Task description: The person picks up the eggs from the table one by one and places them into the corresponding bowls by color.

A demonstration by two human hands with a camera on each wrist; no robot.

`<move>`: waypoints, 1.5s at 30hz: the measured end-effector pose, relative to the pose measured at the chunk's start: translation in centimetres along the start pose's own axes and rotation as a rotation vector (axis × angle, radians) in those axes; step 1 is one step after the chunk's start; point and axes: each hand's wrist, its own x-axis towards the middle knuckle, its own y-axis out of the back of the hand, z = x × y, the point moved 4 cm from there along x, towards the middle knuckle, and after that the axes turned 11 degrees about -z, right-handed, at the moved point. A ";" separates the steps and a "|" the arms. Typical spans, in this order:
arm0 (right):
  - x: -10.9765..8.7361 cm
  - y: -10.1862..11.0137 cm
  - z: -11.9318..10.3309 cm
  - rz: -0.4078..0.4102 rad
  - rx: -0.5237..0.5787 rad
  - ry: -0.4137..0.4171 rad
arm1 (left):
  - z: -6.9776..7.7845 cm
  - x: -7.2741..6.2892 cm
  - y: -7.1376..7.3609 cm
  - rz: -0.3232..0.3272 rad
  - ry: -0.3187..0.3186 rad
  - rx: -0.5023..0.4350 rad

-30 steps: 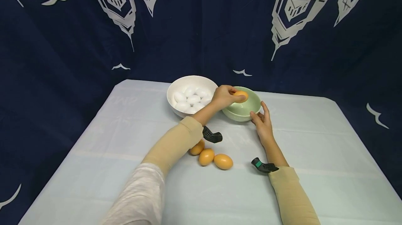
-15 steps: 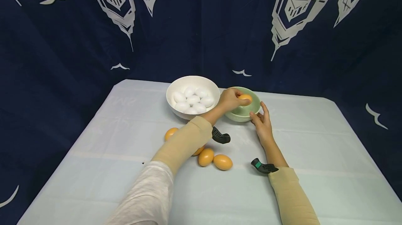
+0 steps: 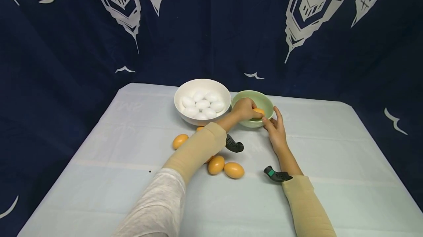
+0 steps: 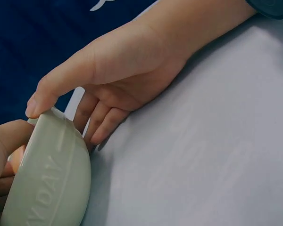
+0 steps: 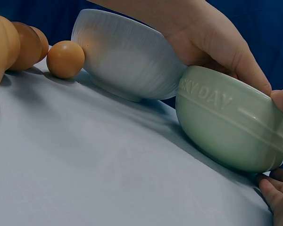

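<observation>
Held egg (image 3: 259,111): just lowered; it's now down inside the green bowl (image 3: 266,102), R part, center-right of frame. So it's past the rim but not let go; this egg's move isn't finished, IMO.
L hand (image 3: 245,108): your thumb & fingers pinch the egg, fairly closed. Can't tell if the egg touches the bowl's btm.
R hand (image 3: 277,130): you steady the bowl's R side, thumb at the rim, fingers low on the outer wall, grip partly open; same spot as 1 s ago.
White bowl (image 3: 220,89): upper ctr, just L of the green one; white eggs (image 3: 202,104) inside, no change.
Loose eggs (image 3: 216,165): orange, on the table (image 3: 330,148), ctr to lower ctr; some partly behind your L sleeve (image 3: 197,148).
L sleeve: further R vs 1 s ago, when the held egg was higher, nearer the upper rim. Uncovered since: the leftmost loose egg, another's top, & a dark speck (image 3: 149,171) lower L.
</observation>
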 end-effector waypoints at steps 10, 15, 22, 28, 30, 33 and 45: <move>0.2 -0.1 -0.1 -0.003 -0.012 0.012 | -0.3 0.3 -0.1 -0.112 0.014 0.077; 0.3 -0.3 -0.1 0.002 -0.012 0.028 | -0.2 0.2 0.0 -0.146 0.026 0.105; -0.1 -0.6 -0.7 -0.005 -0.009 0.017 | -0.4 0.5 -0.1 -0.177 0.050 0.137; -0.2 -0.7 -0.9 -0.019 -0.003 -0.013 | -0.4 -0.1 0.4 -0.149 0.004 0.101; 0.2 -0.4 -0.2 -0.014 -0.006 -0.009 | -0.3 -0.3 0.8 -0.132 -0.021 0.059; 0.2 -0.3 0.0 -0.002 -0.023 -0.009 | -0.2 -0.8 1.6 -0.111 -0.051 -0.032; 0.2 0.1 0.1 0.013 -0.017 -0.026 | -0.7 -3.1 5.1 -0.062 -0.125 -0.127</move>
